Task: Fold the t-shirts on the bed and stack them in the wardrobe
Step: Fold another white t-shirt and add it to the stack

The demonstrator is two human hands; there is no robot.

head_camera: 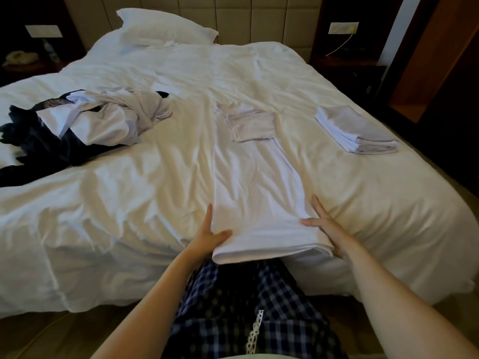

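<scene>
Hiding under the cloth: most fingers of both hands. Reaching forward on bare forearms, left hand (210, 230) and right hand (328, 229) at the near corners. Pinching the white t-shirt (255, 182) from each side, thumbs on top, forefingers straight along its edges. Lying lengthwise on the bed (129, 193) between the hands, near fold lifted past the mattress edge; folded stack (356, 130) far right, unfolded heap (103, 117) far left.

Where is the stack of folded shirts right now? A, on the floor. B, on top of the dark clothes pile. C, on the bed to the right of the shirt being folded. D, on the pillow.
C: the folded stack lies on the bed, right of the white shirt that the left hand and right hand hold at its near end.
</scene>
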